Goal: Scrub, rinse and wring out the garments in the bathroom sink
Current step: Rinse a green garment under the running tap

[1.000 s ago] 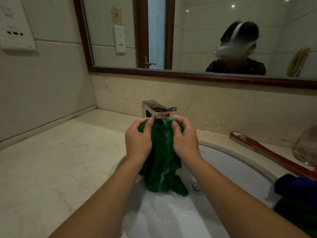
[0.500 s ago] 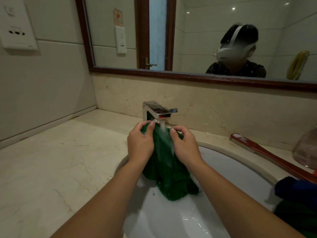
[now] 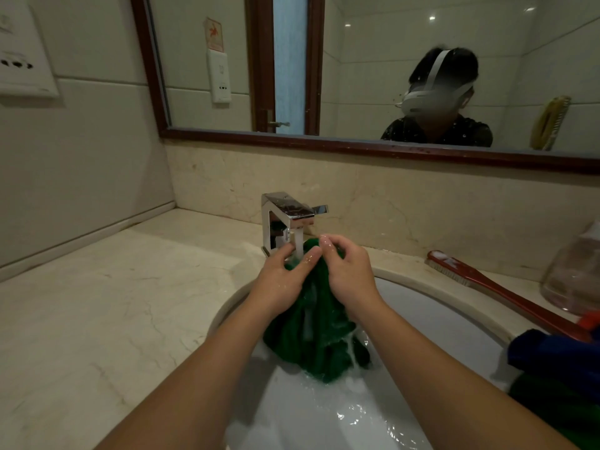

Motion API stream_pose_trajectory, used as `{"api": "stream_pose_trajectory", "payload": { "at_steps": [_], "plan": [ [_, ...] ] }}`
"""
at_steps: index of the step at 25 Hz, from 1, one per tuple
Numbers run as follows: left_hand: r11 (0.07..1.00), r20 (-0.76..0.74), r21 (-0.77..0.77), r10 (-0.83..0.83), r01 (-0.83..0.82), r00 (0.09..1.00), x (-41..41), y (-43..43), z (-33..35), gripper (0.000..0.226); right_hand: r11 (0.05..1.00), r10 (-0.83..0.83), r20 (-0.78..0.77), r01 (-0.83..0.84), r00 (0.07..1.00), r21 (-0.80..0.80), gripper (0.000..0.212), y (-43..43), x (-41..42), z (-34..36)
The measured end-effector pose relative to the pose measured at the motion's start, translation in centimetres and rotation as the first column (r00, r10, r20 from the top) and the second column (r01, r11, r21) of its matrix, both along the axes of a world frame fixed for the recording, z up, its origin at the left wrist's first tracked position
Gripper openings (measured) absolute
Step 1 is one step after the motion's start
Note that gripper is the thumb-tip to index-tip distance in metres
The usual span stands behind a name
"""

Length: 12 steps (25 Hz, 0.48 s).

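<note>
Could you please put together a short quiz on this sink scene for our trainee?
1. True or false: water from the faucet runs onto the green garment.
2. What lies on the counter to the right of the sink? A) a red-handled brush B) a bar of soap C) a kettle
3. How many hands grip the garment?
Key: 1 true. 2 A. 3 two: the left hand and the right hand.

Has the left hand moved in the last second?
Yes: gripping the garment, the left hand slid rightward, fingers now under the faucet.
</note>
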<state>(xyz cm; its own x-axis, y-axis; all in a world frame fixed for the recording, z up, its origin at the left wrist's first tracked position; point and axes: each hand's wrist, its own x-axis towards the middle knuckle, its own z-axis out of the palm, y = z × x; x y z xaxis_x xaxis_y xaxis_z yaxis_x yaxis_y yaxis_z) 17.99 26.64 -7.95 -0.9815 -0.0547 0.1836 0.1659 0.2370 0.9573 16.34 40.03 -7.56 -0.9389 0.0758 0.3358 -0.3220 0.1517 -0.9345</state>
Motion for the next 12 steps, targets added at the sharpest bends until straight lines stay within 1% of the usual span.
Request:
{"api": "stream_pose_trajectory", "payload": {
  "at_steps": [2, 5, 9, 12],
  "plan": [
    [0.998, -0.032, 0.05, -0.036, 0.038, 0.999, -0.01, -0.04, 0.01, 0.032, 0.998, 0.045, -0.011, -0.046, 0.999, -0.042, 0.016, -0.39, 0.1, 0.1],
    [1.0, -0.113, 0.02, 0.022, -0.02, 0.993, -0.24, -0.34, -0.25, 0.021, 0.996, 0.018, 0.0, -0.018, 1.0, -0.09, 0.014, -0.04, -0.04, 0.12],
    [0.991, -0.129, -0.013, 0.129, -0.132, 0.983, -0.31, -0.4, -0.06, 0.022, 0.999, -0.02, 0.013, 0.02, 1.0, 0.025, 0.021, 0.01, 0.28, 0.03],
    [0.971, -0.173, 0.003, 0.234, -0.237, 0.957, 0.21, -0.29, 0.68, 0.018, 0.997, 0.05, 0.063, -0.054, 0.997, 0.063, 0.026, -0.63, 0.6, -0.26]
  ]
}}
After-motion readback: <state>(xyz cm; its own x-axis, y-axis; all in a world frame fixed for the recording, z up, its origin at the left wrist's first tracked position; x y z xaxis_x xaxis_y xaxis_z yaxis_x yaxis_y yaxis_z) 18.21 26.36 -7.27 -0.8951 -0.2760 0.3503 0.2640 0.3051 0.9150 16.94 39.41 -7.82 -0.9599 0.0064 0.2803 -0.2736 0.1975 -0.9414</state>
